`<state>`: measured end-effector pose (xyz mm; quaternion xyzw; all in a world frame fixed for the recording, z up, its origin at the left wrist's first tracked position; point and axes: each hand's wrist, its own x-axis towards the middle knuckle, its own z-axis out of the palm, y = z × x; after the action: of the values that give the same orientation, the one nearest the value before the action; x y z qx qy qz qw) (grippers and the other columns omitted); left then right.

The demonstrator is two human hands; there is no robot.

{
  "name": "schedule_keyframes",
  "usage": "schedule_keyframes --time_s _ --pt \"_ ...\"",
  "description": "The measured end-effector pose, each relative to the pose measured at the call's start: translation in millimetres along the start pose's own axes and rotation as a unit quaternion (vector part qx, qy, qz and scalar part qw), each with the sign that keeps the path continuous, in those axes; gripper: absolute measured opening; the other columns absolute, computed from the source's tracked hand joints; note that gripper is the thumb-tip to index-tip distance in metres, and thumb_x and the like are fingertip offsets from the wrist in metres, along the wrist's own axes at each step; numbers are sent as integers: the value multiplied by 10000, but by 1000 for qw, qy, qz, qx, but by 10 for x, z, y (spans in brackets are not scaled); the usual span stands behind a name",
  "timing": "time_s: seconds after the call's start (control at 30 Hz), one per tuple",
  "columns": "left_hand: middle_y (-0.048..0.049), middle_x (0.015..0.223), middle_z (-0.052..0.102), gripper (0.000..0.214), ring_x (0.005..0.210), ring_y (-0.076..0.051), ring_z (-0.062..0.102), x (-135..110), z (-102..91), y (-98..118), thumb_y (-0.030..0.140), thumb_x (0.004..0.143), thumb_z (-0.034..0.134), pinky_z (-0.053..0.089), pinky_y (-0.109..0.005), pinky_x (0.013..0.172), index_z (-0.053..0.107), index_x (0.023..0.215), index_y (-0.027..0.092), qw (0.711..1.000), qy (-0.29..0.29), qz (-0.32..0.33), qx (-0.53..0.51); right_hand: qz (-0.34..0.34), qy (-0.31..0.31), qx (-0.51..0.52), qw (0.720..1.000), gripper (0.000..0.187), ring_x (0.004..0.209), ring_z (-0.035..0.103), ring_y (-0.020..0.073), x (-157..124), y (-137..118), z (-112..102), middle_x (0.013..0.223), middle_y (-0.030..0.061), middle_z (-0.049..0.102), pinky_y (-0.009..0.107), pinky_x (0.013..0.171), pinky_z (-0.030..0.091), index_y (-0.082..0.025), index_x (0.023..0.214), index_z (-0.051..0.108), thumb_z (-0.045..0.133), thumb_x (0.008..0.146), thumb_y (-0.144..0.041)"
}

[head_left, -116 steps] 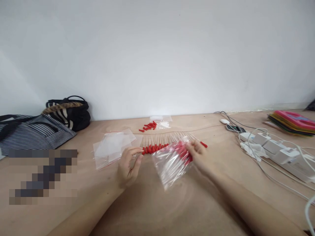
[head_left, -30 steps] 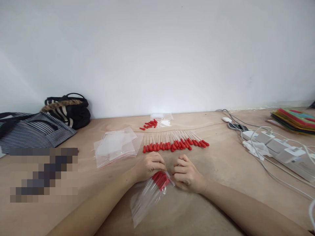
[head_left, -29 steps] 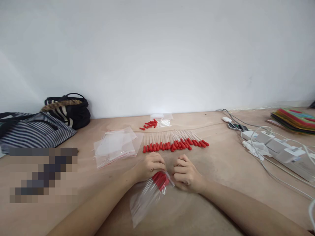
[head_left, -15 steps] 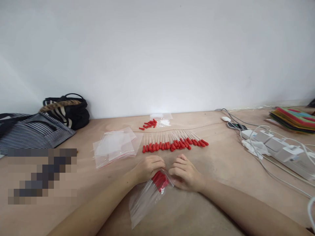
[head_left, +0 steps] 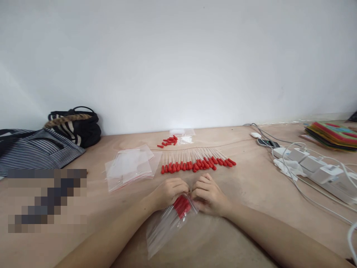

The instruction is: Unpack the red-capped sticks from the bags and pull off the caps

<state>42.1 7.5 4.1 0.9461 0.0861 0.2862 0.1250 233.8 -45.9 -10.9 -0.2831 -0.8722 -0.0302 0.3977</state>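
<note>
Close together at the front of the table, my left hand (head_left: 170, 191) and my right hand (head_left: 208, 195) are both closed on the top edge of a clear zip bag (head_left: 163, 234). Inside the bag lie several droppers with red rubber bulbs (head_left: 182, 207), bulbs toward the opening and tubes slanting down to the left. My fingertips hide part of the bag's edge, so I cannot tell how far its seal is closed. Beyond my hands a row of red-bulbed droppers (head_left: 192, 165) lies with the tubes pointing to the wall.
Flat plastic bags (head_left: 129, 167) are stacked left of the row. Loose red bulbs (head_left: 169, 141) and clear tubes (head_left: 185, 139) lie near the wall. A power strip with chargers and cables (head_left: 320, 167) runs along the right. Striped bags (head_left: 41, 149) stand at left.
Both hands keep their hold on the bag's edge. My left hand has shifted very slightly right, toward my right hand, and the bag's top has moved a little with it.
</note>
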Motion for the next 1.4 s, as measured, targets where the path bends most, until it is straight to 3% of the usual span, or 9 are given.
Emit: schedule_keyframes --time_s 0.23,0.43,0.7,0.83,1.0,1.2,1.33,1.4 --pt "-58 723 611 271 691 -134 541 6 35 3 147 906 295 438 -233 648 532 773 152 999 2 38 9 -32 20 -15 999 100 691 431 120 30 5 -1 669 -19 578 311 680 270 -203 704 565 502 770 -165" --pt "-49 743 600 220 697 -127 544 0 8 -13 190 899 370 444 -221 651 553 785 148 1000 -21 -9 -8 -59 56 -50 995 193 652 400 111 64 -7 -5 612 -27 575 309 680 272 -181 629 541 453 793 -129" --pt "-51 745 621 273 706 -119 548 -24 44 -69 153 898 370 449 -215 666 609 768 157 1000 7 15 3 -33 82 -60 994 113 648 425 106 47 -30 28 618 -47 616 318 686 261 -201 709 580 519 774 -130" --pt "-51 735 635 280 713 -130 535 2 37 -56 135 898 353 446 -227 669 591 752 152 999 2 46 14 -54 52 -81 994 173 640 432 99 52 -25 36 585 -40 588 317 691 249 -190 680 569 467 803 -125" --pt "-62 713 631 377 702 -141 536 16 18 -59 115 908 255 447 -245 664 576 713 145 995 -54 73 50 -94 -5 -99 991 263 614 409 92 72 7 22 530 -41 518 324 728 238 -174 589 503 376 808 -103" --pt "-72 849 647 374 772 -125 587 -9 -82 -116 153 912 257 469 -228 715 618 815 165 999 -19 2 27 -76 -26 -85 993 209 662 421 98 70 53 3 584 -38 552 330 759 237 -169 590 489 407 765 -90" --pt "-84 1067 605 276 988 -180 553 -32 -168 96 278 887 392 449 -321 869 553 1090 183 990 -54 -129 30 -38 -54 -69 995 186 708 427 122 59 78 -39 596 -29 559 342 765 236 -180 621 531 448 777 -122" --pt "-123 1223 510 536 1121 -244 470 -103 -190 272 398 814 510 401 -406 943 380 1281 170 976 -70 -203 39 -6 -92 -39 995 139 723 432 133 46 90 -77 624 -19 572 352 773 239 -191 679 575 474 765 -147"
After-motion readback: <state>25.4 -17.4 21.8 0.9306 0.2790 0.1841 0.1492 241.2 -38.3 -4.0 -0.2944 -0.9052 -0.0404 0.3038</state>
